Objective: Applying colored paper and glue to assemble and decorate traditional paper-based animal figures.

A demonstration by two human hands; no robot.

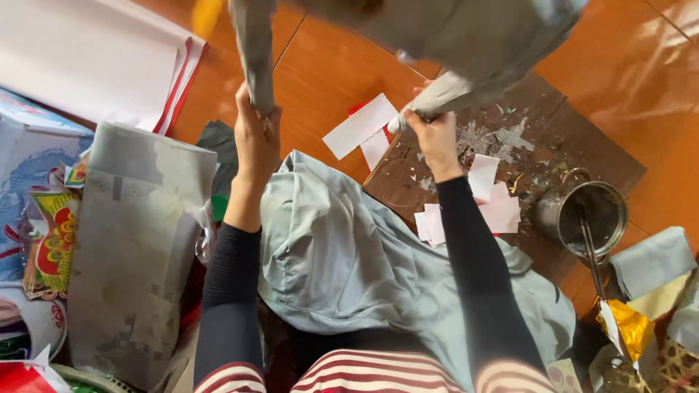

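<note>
Both arms stretch forward, left hand [255,127] and right hand [435,135] clenched.

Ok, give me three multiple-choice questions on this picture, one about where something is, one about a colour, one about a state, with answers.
1. Where does the metal pot stand?
A. On the dark board, to the person's right
B. On the person's lap
C. On the white sheets at upper left

2. What colour is the cloth that the hands hold up?
A. Red
B. Pale grey-blue
C. Yellow

3. How is the left hand?
A. Flat on the floor
B. Open and empty
C. Closed on a raised edge of the cloth

Answers: 1 A, the pot sits on the board's right end. 2 B, the cloth over the lap is pale grey-blue. 3 C, like the right hand, its fingers clamp the lifted cloth.
</note>
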